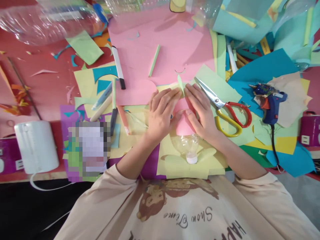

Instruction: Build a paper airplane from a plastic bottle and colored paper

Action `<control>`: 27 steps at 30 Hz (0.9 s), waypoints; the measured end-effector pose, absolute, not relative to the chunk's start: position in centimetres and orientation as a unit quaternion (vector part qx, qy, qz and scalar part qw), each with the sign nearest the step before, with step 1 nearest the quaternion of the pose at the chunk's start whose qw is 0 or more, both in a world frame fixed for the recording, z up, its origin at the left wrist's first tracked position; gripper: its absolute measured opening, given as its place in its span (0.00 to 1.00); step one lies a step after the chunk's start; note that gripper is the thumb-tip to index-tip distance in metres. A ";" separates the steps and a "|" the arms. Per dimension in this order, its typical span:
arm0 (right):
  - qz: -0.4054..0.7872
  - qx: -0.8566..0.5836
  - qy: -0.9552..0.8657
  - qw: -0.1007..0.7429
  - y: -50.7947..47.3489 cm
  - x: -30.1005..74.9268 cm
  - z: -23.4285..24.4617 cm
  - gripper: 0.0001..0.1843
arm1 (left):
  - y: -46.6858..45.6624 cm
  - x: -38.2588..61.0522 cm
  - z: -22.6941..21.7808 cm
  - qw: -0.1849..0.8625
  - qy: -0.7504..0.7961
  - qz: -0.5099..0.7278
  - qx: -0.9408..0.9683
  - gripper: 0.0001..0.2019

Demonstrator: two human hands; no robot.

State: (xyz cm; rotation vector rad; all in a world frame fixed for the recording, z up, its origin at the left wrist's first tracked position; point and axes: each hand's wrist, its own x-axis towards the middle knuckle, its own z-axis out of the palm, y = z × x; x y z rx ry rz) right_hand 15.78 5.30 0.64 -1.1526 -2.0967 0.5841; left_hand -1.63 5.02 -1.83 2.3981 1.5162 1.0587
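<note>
A clear plastic bottle point(186, 142) wrapped in pink paper point(184, 124) lies in front of me, its white cap point(192, 160) pointing toward my body. My left hand point(163, 108) curls around the left side of the wrapped part, and my right hand point(200, 111) curls around the right. Both thumbs press on the pink paper near the middle. Between my fingertips at the far end stands a narrow light green paper strip point(179, 83). Scissors point(218, 101) with red and yellow handles lie partly spread just right of my right hand. Much of the bottle is hidden under my hands.
Yellow paper point(170, 161) lies beneath the bottle, and a large pink sheet point(140, 66) beyond it. A blue glue gun point(271, 103) with its cord rests at right. Markers point(118, 66), paper scraps, a white power bank-like box point(37, 146) and clear bottles point(50, 23) surround the spot.
</note>
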 end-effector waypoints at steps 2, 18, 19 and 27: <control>0.229 -0.446 -0.799 0.333 5.2 15.7 0.7 0.25 | 5.0 -1.6 -1.8 0.049 0.502 0.349 0.790 0.23; 0.228 -0.482 -0.796 0.286 4.9 15.7 1.1 0.30 | 5.0 -1.5 -1.6 0.034 0.507 0.359 0.783 0.27; 0.227 -0.484 -0.795 0.287 4.9 15.7 1.0 0.32 | 5.0 -1.5 -1.6 0.040 0.514 0.355 0.780 0.29; 0.271 -0.475 -0.793 0.268 5.1 15.7 0.5 0.33 | 4.7 -1.5 -1.8 0.106 0.540 0.317 0.772 0.35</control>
